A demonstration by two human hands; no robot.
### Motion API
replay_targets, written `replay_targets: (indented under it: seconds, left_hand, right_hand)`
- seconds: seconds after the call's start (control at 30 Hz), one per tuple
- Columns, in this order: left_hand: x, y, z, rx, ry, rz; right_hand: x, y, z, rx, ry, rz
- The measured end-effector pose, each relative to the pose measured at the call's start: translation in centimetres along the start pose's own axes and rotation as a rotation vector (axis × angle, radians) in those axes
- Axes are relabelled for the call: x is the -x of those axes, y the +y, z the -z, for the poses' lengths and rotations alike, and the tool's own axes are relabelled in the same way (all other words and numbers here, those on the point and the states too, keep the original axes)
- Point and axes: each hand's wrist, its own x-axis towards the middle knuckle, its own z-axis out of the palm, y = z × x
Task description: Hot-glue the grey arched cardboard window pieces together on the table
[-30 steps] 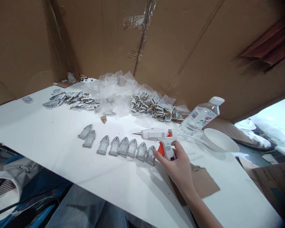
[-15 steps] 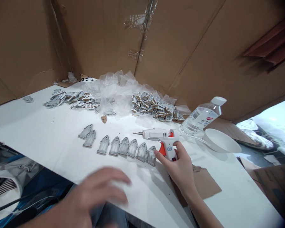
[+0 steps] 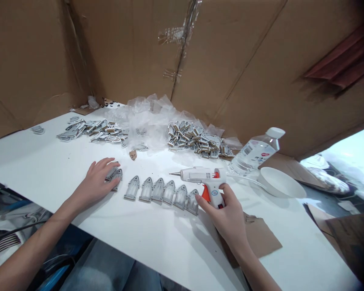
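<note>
Several grey arch-shaped pieces (image 3: 158,189) lie in a row on the white table. At the row's left, my left hand (image 3: 98,180) rests over two more overlapping arch pieces (image 3: 118,180), its thumb and fingers spread around them and partly covering them. My right hand (image 3: 229,208) is wrapped round the handle of a white glue gun (image 3: 200,174) with an orange trigger, its nozzle pointing left above the row. The right thumb is near the rightmost piece of the row.
Piles of arch pieces (image 3: 197,139) and crumpled clear plastic (image 3: 151,117) lie at the back before a cardboard wall (image 3: 124,52). Right of them are a tilted clear bottle (image 3: 255,151), a white bowl (image 3: 280,184) and a cardboard scrap (image 3: 262,236).
My left hand has moved from the front edge up and left onto the two overlapping arch pieces. My right hand still holds the glue gun in nearly the same place.
</note>
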Motion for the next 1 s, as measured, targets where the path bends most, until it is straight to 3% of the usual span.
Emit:
replay_targets:
  seconds: [0.67, 1.0]
  left_hand:
    - [-0.3, -0.3, -0.9, 0.047, -0.096, 0.061]
    - [0.0, -0.9, -0.2, 0.064, -0.177, 0.066]
  right_hand:
    - [0.4, -1.1, -0.2, -0.009, 0.045, -0.025]
    - [0.0, -0.3, -0.1, 0.008, 0.01, -0.039]
